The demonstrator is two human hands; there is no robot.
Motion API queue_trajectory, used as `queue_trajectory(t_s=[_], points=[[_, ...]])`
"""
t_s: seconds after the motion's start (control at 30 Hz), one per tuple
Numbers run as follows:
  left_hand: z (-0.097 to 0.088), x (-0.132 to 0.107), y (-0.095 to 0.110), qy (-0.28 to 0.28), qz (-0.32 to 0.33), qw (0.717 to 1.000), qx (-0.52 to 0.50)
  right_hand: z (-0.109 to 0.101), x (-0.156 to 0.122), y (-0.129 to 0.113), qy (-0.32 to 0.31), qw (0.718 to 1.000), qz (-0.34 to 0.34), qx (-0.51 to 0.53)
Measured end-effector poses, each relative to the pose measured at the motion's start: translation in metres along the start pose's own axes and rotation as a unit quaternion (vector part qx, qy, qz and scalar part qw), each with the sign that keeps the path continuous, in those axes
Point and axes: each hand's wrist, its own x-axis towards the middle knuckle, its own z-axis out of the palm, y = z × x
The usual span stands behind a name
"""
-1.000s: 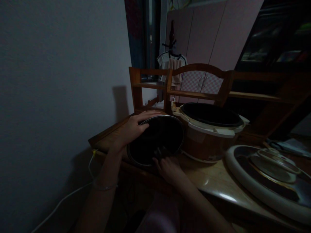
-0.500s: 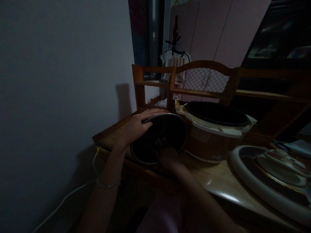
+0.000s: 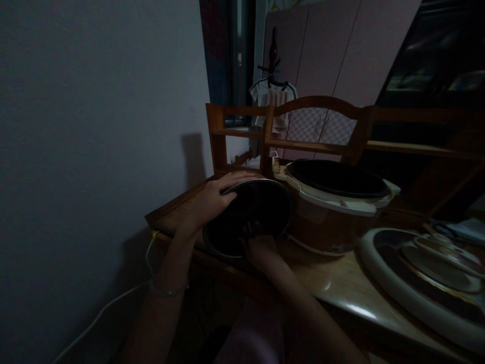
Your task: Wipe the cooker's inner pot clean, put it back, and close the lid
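A dark inner pot point(image 3: 261, 205) with a shiny metal rim lies tilted on its side on the wooden table, its mouth toward me. My left hand point(image 3: 214, 197) grips its upper left rim, fingers curled over the edge. My right hand point(image 3: 261, 250) reaches into the lower part of the pot's mouth, its fingers closed on something small and dark that I cannot make out. Just to the right stands the open cooker body point(image 3: 333, 210), cream-rimmed with a dark cavity, touching or nearly touching the pot.
The cooker's round lid point(image 3: 428, 283) lies flat at the right on the table point(image 3: 341, 290). A wooden shelf rack point(image 3: 303, 126) stands behind. A white wall is at the left, with a white cable point(image 3: 113, 303) hanging below the table's edge.
My right hand has moved slightly up and deeper into the pot's mouth. The left hand and the pot have stayed put; the view has shifted a little.
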Motion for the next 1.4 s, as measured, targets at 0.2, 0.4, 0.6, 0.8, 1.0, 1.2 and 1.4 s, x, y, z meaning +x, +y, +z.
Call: queue_trajectory(t_s=[0.2,0.4,0.6,0.8,1.0,1.2,1.4], points=[[-0.001,0.0,0.0,-0.007,0.0,1.0,0.003,-0.009,-0.015,-0.004,-0.007,1.0,-0.002,-0.021],[-0.002,0.0,0.001,-0.006,0.003,1.0,0.0,-0.015,-0.024,-0.013,0.0,0.999,-0.04,-0.028],[-0.002,-0.001,0.002,-0.006,0.003,1.0,-0.01,-0.019,-0.033,-0.02,0.009,0.999,-0.038,-0.024],[-0.003,-0.003,0.003,-0.002,0.002,1.0,-0.009,-0.008,-0.027,-0.004,0.048,0.999,-0.005,-0.019],[-0.003,-0.005,0.004,0.001,-0.01,1.0,-0.007,0.006,-0.015,0.011,0.073,0.997,-0.023,-0.014],[-0.002,-0.003,0.002,-0.005,-0.002,1.0,-0.004,0.012,-0.003,0.012,0.081,0.996,-0.023,-0.009],[-0.001,-0.002,0.003,-0.013,0.001,1.0,-0.002,0.01,-0.003,0.011,0.074,0.997,-0.021,-0.018]])
